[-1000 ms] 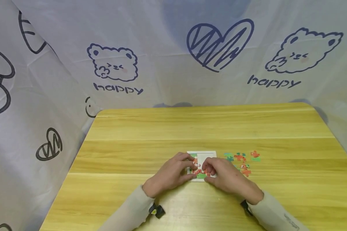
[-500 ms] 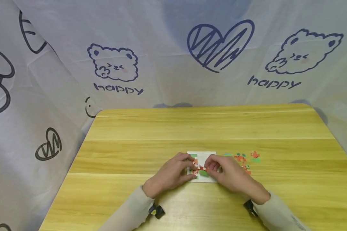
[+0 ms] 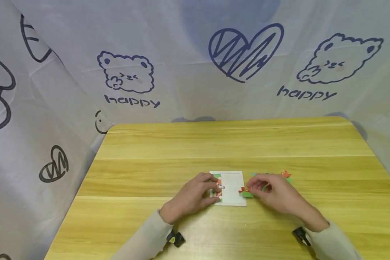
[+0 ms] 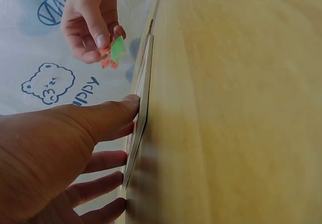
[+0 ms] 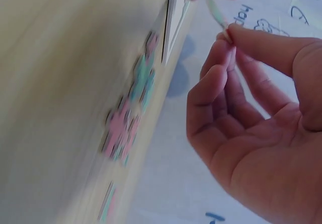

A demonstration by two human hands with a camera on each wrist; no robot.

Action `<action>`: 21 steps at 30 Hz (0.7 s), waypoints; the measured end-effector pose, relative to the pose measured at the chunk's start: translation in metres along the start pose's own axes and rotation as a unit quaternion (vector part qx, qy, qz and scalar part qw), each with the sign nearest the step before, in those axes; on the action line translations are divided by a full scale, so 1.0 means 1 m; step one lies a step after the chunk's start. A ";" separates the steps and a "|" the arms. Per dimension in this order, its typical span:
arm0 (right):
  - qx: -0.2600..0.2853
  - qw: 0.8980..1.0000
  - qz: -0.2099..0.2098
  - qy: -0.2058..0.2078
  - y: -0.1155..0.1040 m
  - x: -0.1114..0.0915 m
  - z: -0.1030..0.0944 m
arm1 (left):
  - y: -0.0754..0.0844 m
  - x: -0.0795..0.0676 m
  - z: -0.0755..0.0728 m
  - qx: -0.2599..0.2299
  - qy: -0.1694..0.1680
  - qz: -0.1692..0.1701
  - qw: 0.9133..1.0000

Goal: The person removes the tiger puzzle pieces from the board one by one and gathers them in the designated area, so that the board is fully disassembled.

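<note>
Right hand: lower right of centre in the head view; grip narrow, thumb and fingertips pinching a piece.
Held piece: red and green; overlaps the tray's right edge in the head view, but shows raised and apart from it in the left wrist view.
Left hand: lower centre; grip wide, fingers spread and resting on the tray's left side.
Tray: white, flat on the worktop, lower centre; bare over its middle and right.
Fitted pieces: a strip along the tray's left side, partly covered by fingers.
Loose pieces: on the worktop, left half of the right wrist view; blurred.
Backdrop: pale cloth with drawn hearts and bears, upper frame.
</note>
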State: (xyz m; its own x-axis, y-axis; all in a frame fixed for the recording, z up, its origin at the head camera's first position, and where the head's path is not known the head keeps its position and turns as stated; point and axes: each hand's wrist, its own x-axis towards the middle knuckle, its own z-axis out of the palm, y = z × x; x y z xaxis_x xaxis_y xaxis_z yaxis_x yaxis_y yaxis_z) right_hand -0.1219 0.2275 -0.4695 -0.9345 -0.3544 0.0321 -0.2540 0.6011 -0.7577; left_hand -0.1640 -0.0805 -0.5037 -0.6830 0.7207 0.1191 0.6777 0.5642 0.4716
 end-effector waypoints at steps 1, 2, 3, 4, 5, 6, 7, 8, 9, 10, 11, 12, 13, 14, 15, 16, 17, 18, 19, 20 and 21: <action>0.004 1.000 0.000 -0.001 0.002 -0.001 -0.002 | 0.000 0.000 0.000 0.002 0.001 0.002 1.000; 0.008 1.000 -0.001 -0.003 0.003 -0.003 -0.004 | 0.000 -0.001 0.000 0.005 0.002 0.004 1.000; 0.010 1.000 -0.003 -0.003 0.005 -0.004 -0.006 | 0.000 -0.001 0.000 0.007 0.004 0.006 1.000; 0.011 1.000 -0.005 -0.004 0.007 -0.006 -0.008 | 0.000 -0.001 -0.001 0.008 0.005 0.008 1.000; 0.011 1.000 -0.006 -0.003 0.009 -0.007 -0.011 | 0.000 -0.002 -0.001 0.008 0.006 0.010 1.000; 0.010 1.000 -0.009 -0.003 0.010 -0.009 -0.013 | 0.000 -0.002 -0.001 0.009 0.009 0.011 1.000; 0.008 1.000 -0.011 0.000 0.013 -0.011 -0.016 | 0.000 -0.002 -0.002 0.010 0.010 0.013 1.000; 0.006 1.000 -0.013 0.004 0.015 -0.013 -0.019 | 0.000 -0.002 -0.002 0.010 0.010 0.013 1.000; 0.004 1.000 -0.012 0.009 0.017 -0.015 -0.021 | 0.001 -0.002 -0.002 0.010 0.011 0.014 1.000; 0.004 1.000 -0.010 0.013 0.019 -0.017 -0.024 | 0.001 -0.002 -0.002 0.011 0.011 0.014 1.000; 0.003 1.000 -0.007 0.017 0.021 -0.019 -0.027 | 0.001 -0.002 -0.002 0.011 0.011 0.014 1.000; 0.002 1.000 -0.005 0.021 0.023 -0.020 -0.029 | 0.001 -0.001 -0.002 0.010 0.011 0.015 1.000; -0.001 1.000 -0.003 0.025 0.025 -0.022 -0.032 | 0.001 -0.001 -0.002 0.010 0.010 0.015 1.000; -0.005 1.000 0.000 0.027 0.028 -0.023 -0.035 | 0.002 -0.001 -0.002 0.010 0.010 0.015 1.000; -0.010 1.000 0.002 0.030 0.030 -0.025 -0.038 | 0.001 -0.001 -0.002 0.009 0.009 0.015 1.000; -0.014 0.999 0.003 0.033 0.033 -0.026 -0.040 | 0.001 -0.001 -0.002 0.009 0.009 0.015 1.000; -0.019 0.999 0.003 0.036 0.036 -0.028 -0.043 | 0.001 -0.001 -0.002 0.008 0.008 0.015 1.000; -0.023 0.999 0.004 0.038 0.039 -0.029 -0.045 | 0.001 -0.001 -0.002 0.007 0.009 0.015 1.000; -0.027 0.999 0.005 0.041 0.042 -0.030 -0.047 | 0.001 -0.002 -0.002 0.007 0.009 0.015 1.000; -0.029 0.999 0.005 0.043 0.046 -0.031 -0.049 | 0.001 -0.002 -0.002 0.007 0.009 0.015 1.000; -0.029 0.999 0.004 0.046 0.050 -0.032 -0.051 | 0.001 -0.002 -0.002 0.007 0.010 0.016 1.000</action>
State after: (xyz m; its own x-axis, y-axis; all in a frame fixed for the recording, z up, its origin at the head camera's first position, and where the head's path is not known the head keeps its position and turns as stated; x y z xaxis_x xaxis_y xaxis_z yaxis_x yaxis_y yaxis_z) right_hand -0.1174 0.3056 -0.4749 -0.9549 -0.2839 0.0872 -0.2574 0.6448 -0.7197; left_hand -0.1629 -0.0822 -0.5014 -0.6666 0.7300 0.1511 0.7023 0.5470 0.4555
